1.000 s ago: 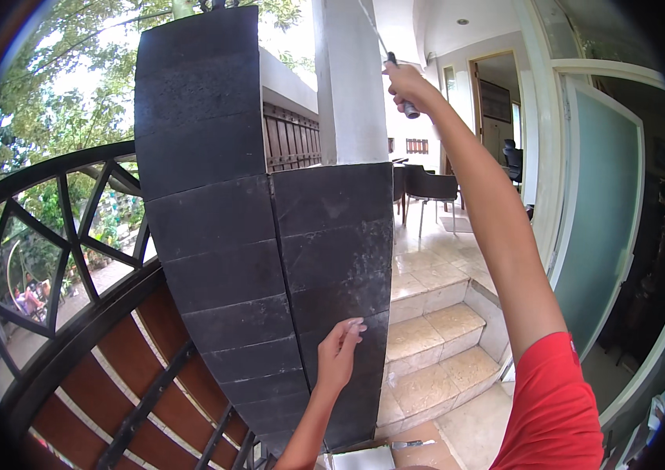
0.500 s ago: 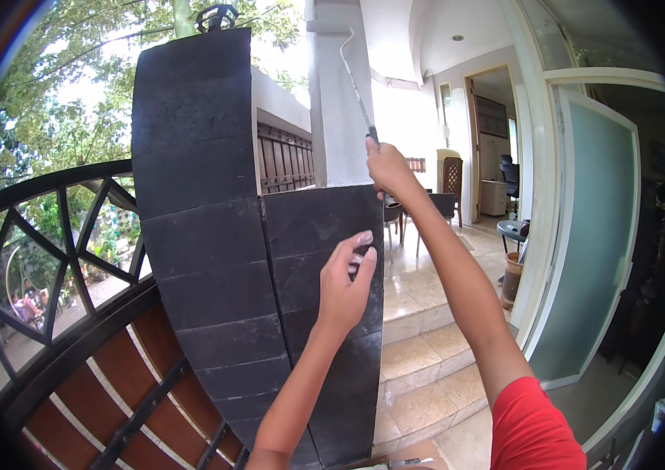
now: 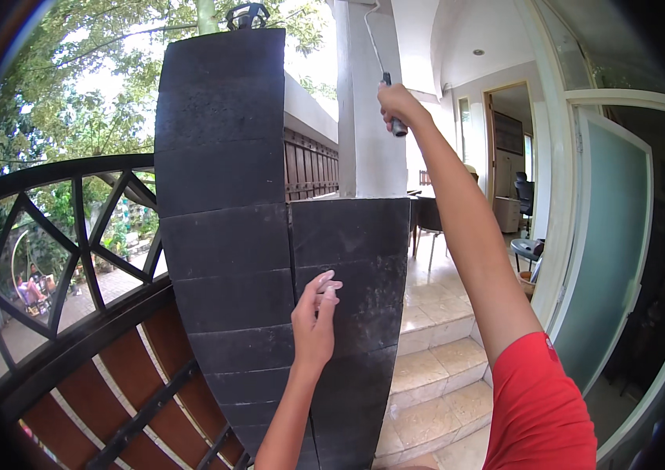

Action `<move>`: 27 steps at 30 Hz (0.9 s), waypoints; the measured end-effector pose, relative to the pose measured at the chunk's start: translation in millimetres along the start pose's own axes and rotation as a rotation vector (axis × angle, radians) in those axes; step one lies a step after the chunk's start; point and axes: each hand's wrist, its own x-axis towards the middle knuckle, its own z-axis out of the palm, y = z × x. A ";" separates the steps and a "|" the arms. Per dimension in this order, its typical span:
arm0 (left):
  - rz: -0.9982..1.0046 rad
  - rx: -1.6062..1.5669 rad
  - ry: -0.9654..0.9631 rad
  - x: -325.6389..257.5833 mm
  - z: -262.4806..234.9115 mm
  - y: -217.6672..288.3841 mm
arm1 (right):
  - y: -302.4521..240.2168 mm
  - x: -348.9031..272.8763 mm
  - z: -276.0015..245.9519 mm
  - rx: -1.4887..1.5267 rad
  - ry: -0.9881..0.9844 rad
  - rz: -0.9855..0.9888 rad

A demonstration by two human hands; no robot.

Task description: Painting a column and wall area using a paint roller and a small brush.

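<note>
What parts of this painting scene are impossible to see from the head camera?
Head view:
- The roller head: the paint roller held in the right hand runs off the top edge.
- The left hand shows only its back; whether the fingers touch the dark tiled pillar is unclear.
- The pillar's base is cut off by the lower edge.

Right arm stretched up toward twelve o'clock, nearly straight, red sleeve at the shoulder; right hand (image 3: 400, 106) fisted around a slim handle, knuckles up. Left forearm rising from six o'clock, left hand (image 3: 315, 317) upright, fingers together and pointing toward one o'clock, fingertips pale.
</note>
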 end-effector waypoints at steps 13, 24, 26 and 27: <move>-0.171 -0.048 -0.043 -61.4 -13.2 -16.0 | 78.7 -33.4 10.0 -0.210 -0.024 -0.087; -0.351 -0.156 0.185 -105.3 -32.3 -34.0 | -25.9 46.8 12.4 0.104 0.087 -0.119; -0.366 -0.144 0.152 -104.6 -25.2 -30.3 | 12.2 23.4 15.6 0.110 0.158 -0.183; -0.355 -0.123 0.130 -103.7 -24.2 -26.7 | 24.5 -3.8 19.2 0.058 0.143 -0.184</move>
